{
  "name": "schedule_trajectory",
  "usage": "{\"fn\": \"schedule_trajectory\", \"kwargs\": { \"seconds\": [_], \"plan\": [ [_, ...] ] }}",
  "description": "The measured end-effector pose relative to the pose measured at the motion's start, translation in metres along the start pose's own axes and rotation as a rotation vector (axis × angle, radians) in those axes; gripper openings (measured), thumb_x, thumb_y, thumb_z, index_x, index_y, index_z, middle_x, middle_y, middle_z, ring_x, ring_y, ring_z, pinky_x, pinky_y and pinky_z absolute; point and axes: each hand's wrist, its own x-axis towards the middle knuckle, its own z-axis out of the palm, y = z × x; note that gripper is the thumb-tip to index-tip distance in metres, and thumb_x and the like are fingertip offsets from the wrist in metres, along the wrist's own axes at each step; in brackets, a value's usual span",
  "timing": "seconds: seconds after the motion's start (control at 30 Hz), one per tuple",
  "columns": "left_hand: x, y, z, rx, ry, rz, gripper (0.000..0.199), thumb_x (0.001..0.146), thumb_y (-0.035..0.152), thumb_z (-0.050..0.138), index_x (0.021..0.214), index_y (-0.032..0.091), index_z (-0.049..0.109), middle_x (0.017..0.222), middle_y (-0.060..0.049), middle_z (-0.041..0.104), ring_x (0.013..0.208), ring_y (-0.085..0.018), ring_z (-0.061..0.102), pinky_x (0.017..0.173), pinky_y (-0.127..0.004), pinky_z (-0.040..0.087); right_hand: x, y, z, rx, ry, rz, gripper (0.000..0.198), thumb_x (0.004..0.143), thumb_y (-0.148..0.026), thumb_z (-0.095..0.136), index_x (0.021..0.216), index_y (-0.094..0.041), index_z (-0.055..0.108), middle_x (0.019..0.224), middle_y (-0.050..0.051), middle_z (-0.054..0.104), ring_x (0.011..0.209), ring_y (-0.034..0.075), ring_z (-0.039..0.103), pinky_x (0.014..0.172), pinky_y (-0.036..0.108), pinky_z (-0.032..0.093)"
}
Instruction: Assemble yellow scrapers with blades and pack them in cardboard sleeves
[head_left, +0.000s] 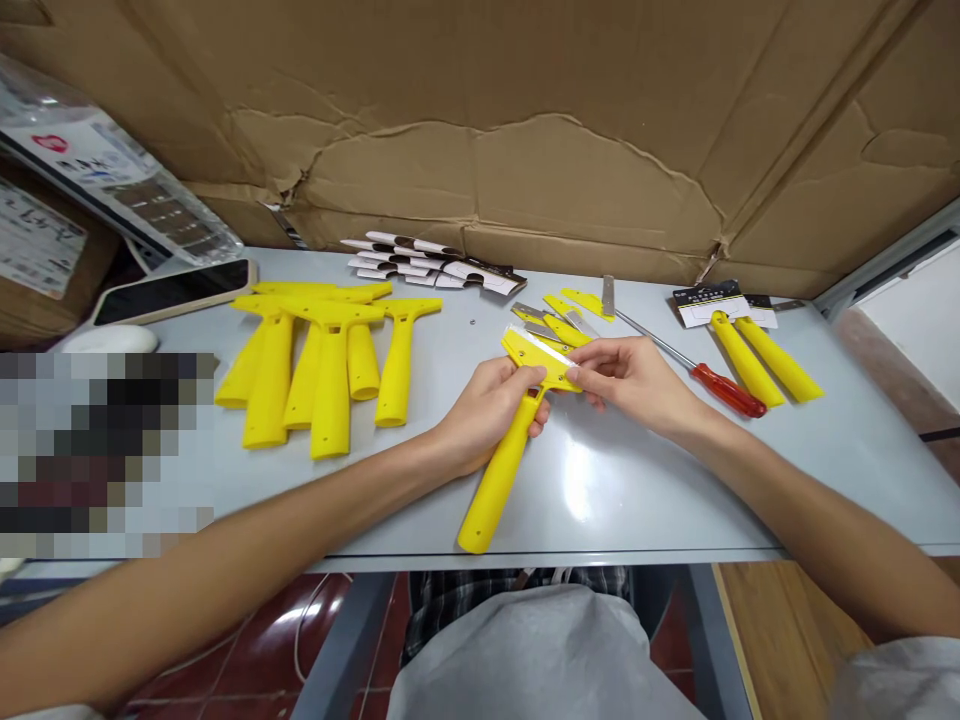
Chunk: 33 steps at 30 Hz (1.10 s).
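Observation:
A yellow scraper [496, 470] is tilted over the table's middle, its head pointing away from me and a blade along the far edge. My left hand [495, 405] wraps round the neck, thumb pressed on the head. With thumb and fingers my right hand [630, 378] pinches the right end of that head. Just beyond lie several loose yellow clamp plates [566, 330] and metal blades [608, 297]. To the right rests a screwdriver [726, 389] with a red handle. Several yellow scraper handles [330, 390] are heaped on the left.
Folded cards [427, 265] are stacked at the back. Two carded yellow scrapers [746, 360] lie at the right. A phone [176, 291] and a white rounded object [111, 339] are at the left. Cardboard [480, 130] walls off the back of the grey table [847, 480].

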Motion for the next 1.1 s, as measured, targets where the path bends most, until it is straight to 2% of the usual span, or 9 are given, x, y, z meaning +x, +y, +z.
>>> {"fn": "schedule_trajectory", "kwargs": {
  "seconds": [0.1,0.27,0.37,0.53,0.73,0.9,1.1],
  "plan": [
    [-0.002,0.0,0.001,-0.031,-0.014,0.013,0.015,0.092,0.021,0.059,0.102,0.012,0.066,0.059,0.0,0.061,0.045,-0.011,0.049,0.047,-0.022,0.041,-0.001,-0.001,0.001,0.023,-0.001,-0.003,0.058,0.076,-0.054,0.091,0.108,-0.009,0.073,0.077,0.004,0.07,0.057,0.007,0.057,0.058,0.023,0.05],
    [-0.003,0.0,0.001,-0.022,-0.025,0.048,0.016,0.094,0.024,0.06,0.103,0.012,0.065,0.058,0.001,0.06,0.044,-0.01,0.048,0.046,-0.021,0.039,-0.001,0.002,0.003,0.058,-0.028,-0.036,0.056,0.082,-0.057,0.085,0.112,-0.012,0.071,0.079,0.004,0.071,0.058,0.008,0.06,0.057,0.024,0.052],
    [-0.002,-0.004,-0.001,-0.015,-0.024,0.043,0.016,0.095,0.028,0.062,0.101,0.013,0.063,0.058,0.0,0.061,0.044,-0.011,0.05,0.046,-0.021,0.042,0.0,0.004,0.002,0.079,-0.035,-0.033,0.054,0.082,-0.054,0.086,0.112,-0.012,0.071,0.079,0.003,0.071,0.058,0.008,0.061,0.058,0.024,0.053],
    [0.002,-0.011,-0.006,-0.023,-0.011,0.015,0.031,0.095,0.044,0.066,0.094,0.013,0.064,0.061,-0.005,0.066,0.049,-0.016,0.06,0.05,-0.026,0.051,0.0,0.001,0.002,0.084,-0.031,-0.006,0.052,0.081,-0.052,0.087,0.109,-0.011,0.072,0.08,0.004,0.071,0.058,0.007,0.06,0.057,0.023,0.053],
    [0.002,-0.012,-0.009,0.051,-0.058,0.033,0.032,0.095,0.046,0.06,0.095,0.014,0.063,0.062,-0.004,0.068,0.046,-0.018,0.063,0.049,-0.027,0.049,-0.001,-0.001,0.003,0.142,-0.028,0.032,0.055,0.072,-0.05,0.094,0.105,-0.011,0.073,0.08,0.004,0.071,0.059,0.007,0.059,0.055,0.022,0.053],
    [0.0,-0.01,-0.01,0.061,-0.137,0.073,0.035,0.096,0.049,0.062,0.105,0.015,0.062,0.064,-0.003,0.069,0.05,-0.018,0.066,0.052,-0.028,0.053,-0.004,-0.003,0.0,0.152,-0.005,0.013,0.056,0.072,-0.049,0.094,0.106,-0.011,0.073,0.082,0.005,0.072,0.06,0.007,0.059,0.056,0.023,0.053],
    [0.001,-0.009,-0.009,0.051,-0.104,0.073,0.04,0.091,0.051,0.07,0.099,0.013,0.065,0.07,-0.003,0.068,0.054,-0.016,0.064,0.053,-0.029,0.056,-0.005,-0.005,-0.004,0.104,-0.02,-0.021,0.053,0.076,-0.052,0.091,0.105,-0.011,0.074,0.083,0.005,0.072,0.059,0.008,0.059,0.057,0.024,0.052]
  ]
}}
